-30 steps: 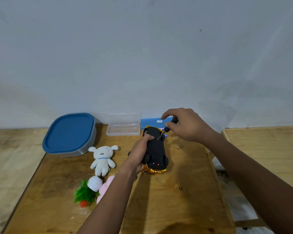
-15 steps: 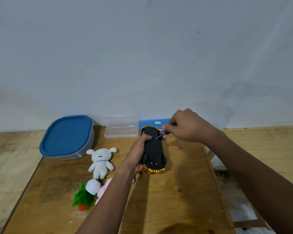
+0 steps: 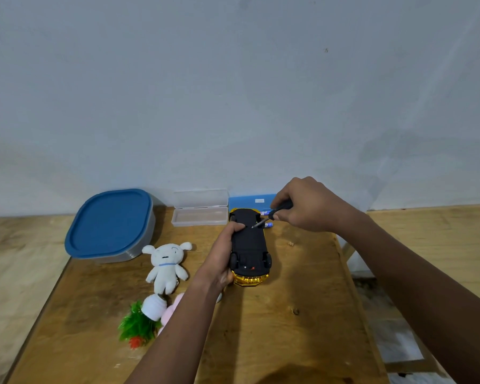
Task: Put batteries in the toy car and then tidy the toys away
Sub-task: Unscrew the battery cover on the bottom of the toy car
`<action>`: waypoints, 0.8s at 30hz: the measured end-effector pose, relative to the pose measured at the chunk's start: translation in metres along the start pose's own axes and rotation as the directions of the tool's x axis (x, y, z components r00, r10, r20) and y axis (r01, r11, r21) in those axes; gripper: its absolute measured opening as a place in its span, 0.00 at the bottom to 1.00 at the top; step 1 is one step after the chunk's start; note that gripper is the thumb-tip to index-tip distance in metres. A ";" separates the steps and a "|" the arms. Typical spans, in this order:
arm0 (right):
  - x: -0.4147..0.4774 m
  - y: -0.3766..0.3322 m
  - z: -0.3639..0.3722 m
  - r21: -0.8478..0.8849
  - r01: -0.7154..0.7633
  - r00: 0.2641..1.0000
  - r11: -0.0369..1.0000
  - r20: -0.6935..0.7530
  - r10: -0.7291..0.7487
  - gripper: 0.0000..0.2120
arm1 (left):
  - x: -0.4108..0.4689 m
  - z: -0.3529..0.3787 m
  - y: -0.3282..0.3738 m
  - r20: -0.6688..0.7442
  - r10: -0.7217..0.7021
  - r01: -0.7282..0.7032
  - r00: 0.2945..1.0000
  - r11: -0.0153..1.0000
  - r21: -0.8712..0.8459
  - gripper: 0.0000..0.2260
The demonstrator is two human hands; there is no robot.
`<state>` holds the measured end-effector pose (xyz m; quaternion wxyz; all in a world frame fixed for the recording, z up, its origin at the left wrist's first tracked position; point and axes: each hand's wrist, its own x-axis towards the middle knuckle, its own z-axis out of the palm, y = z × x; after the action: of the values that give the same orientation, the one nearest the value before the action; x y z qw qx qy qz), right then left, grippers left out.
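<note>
Where toy car (image 3: 248, 245) rests: wooden table (image 3: 275, 328), pale wall (image 3: 233, 92).

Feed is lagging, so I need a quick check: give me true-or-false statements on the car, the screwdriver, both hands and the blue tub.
The toy car lies underside up. True.
The right hand holds a screwdriver, tip on the car. True.
The white plush toy lies on the table. True.
The left hand rests flat on the table. False: it grips the car's side.
The blue-lidded tub stands open. False: its lid is on.
</note>
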<state>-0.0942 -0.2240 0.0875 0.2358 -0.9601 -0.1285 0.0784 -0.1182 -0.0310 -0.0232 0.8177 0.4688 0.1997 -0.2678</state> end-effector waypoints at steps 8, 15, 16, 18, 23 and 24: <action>0.001 0.014 0.007 0.355 -0.101 0.985 0.930 -0.099 0.144 0.03 | 0.003 -0.006 0.003 0.005 0.016 -0.016 1.000 1.000 -0.006 0.24; -0.004 0.015 0.058 0.523 -0.136 0.988 0.841 0.015 0.151 0.10 | 0.005 0.000 -0.001 0.038 0.047 -0.050 0.998 0.994 0.093 0.16; -0.003 0.013 0.063 0.494 -0.100 0.988 0.863 -0.052 0.144 0.11 | 0.005 0.000 -0.002 0.043 0.057 -0.061 0.997 0.991 0.115 0.14; -0.003 0.010 0.071 0.478 -0.036 0.983 0.878 -0.139 0.116 0.11 | 0.004 0.002 -0.003 0.049 0.068 -0.074 0.996 0.987 0.143 0.13; 0.002 0.014 0.089 0.443 -0.032 0.974 0.896 -0.188 0.127 0.09 | -0.001 0.004 -0.003 0.051 0.099 -0.106 0.994 0.982 0.157 0.14; 0.003 0.015 0.091 0.443 -0.031 0.972 0.896 -0.197 0.131 0.09 | 0.000 0.003 -0.004 0.050 0.100 -0.106 0.994 0.981 0.160 0.16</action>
<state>-0.1079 -0.1964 0.0006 0.4544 -0.8899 -0.0401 0.0074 -0.1204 -0.0353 -0.0237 0.7934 0.5381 0.1355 -0.2503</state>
